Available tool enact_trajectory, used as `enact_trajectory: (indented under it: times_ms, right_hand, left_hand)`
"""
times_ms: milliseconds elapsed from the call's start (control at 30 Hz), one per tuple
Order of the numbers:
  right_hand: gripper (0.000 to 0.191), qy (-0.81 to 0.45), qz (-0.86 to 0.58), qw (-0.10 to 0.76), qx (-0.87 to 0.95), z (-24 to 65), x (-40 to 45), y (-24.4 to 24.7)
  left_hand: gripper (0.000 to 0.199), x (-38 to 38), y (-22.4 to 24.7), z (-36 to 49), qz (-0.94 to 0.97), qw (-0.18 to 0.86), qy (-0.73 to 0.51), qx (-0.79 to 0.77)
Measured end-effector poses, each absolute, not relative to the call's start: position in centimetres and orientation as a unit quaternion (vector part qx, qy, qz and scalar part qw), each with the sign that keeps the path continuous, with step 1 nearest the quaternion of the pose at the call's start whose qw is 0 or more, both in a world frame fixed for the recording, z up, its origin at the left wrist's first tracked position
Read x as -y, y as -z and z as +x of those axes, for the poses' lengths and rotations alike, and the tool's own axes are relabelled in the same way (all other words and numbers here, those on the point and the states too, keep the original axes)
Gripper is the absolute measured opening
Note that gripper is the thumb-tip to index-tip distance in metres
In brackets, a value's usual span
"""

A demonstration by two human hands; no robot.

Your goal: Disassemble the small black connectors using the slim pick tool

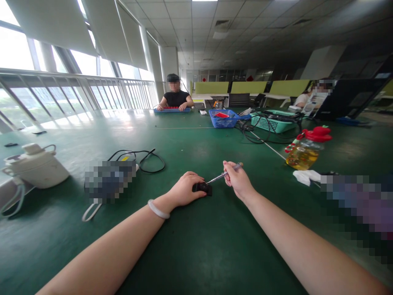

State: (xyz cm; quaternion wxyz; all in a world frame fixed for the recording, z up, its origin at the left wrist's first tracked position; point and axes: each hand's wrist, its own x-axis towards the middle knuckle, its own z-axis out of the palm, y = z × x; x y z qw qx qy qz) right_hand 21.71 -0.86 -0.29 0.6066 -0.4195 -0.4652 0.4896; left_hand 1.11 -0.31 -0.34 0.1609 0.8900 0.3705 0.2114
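On the green table a small black part lies under the fingers of my left hand, which is closed round its left side. A pale bracelet circles that wrist. My right hand grips a screwdriver by its clear handle, fingers wrapped round it. The thin metal shaft slants down to the left, and its tip meets the top of the black part. What the part is exactly is too small to make out.
Left are a white bottle, a blurred-out object and a black cable. Right stand a red-lidded jar and a white tissue. Farther back are a blue basket, a green basket, tangled cables and a seated person.
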Motion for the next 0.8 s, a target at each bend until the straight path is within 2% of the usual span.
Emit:
enact_trajectory:
  times_ms: [200,600,800]
  right_hand:
    - [0.045,-0.522,-0.387,0.601,0.465,21.82,0.93,0.27]
    - [0.028,-0.536,-0.332,0.611,0.478,21.61,1.69,-0.51]
    - [0.026,-0.499,-0.345,0.613,0.506,21.74,1.75,-0.61]
  left_hand:
    - [0.037,0.24,0.49,1.07,0.892,0.158,-0.221,-0.361]
    - [0.036,0.25,0.49,1.07,0.892,0.153,-0.227,-0.36]
    - [0.037,0.31,0.41,1.1,0.892,0.153,-0.223,-0.361]
